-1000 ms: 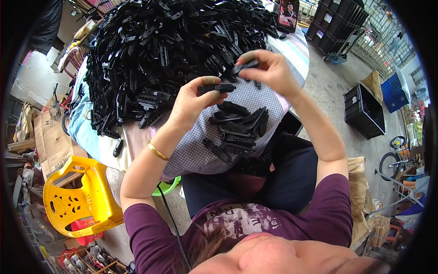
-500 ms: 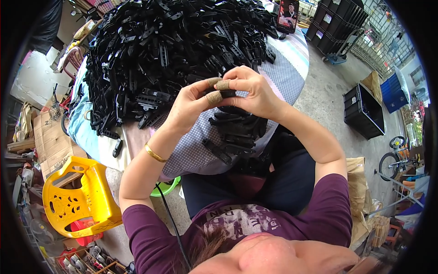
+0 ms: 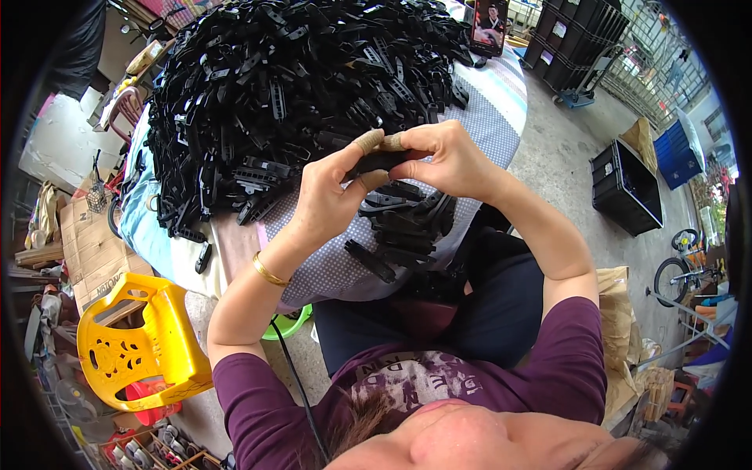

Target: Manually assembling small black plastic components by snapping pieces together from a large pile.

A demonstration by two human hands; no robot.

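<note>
Between my two hands, over the near part of the table, is a small black plastic part (image 3: 377,162). My left hand (image 3: 333,188) pinches its left end, with tan wrappings on the thumb and index finger. Closed on the other end is my right hand (image 3: 450,162), which has a similar wrapping on a finger. My fingers cover much of the part, so its exact kind is unclear. Just beyond the hands rises a large heap of black plastic parts (image 3: 258,94). A smaller pile of the parts (image 3: 403,227) lies below the hands, near the table's front edge.
A patterned cloth (image 3: 497,102) covers the table, and a phone (image 3: 489,30) stands at its far right. The yellow plastic chair (image 3: 149,337) is at left. To the right are stacked black crates (image 3: 572,43), a black bin (image 3: 627,188) and a blue bin (image 3: 680,160).
Both hands have shifted slightly, the right one a little lower. The fingers have spread around the black plastic part, and more of it shows between them.
</note>
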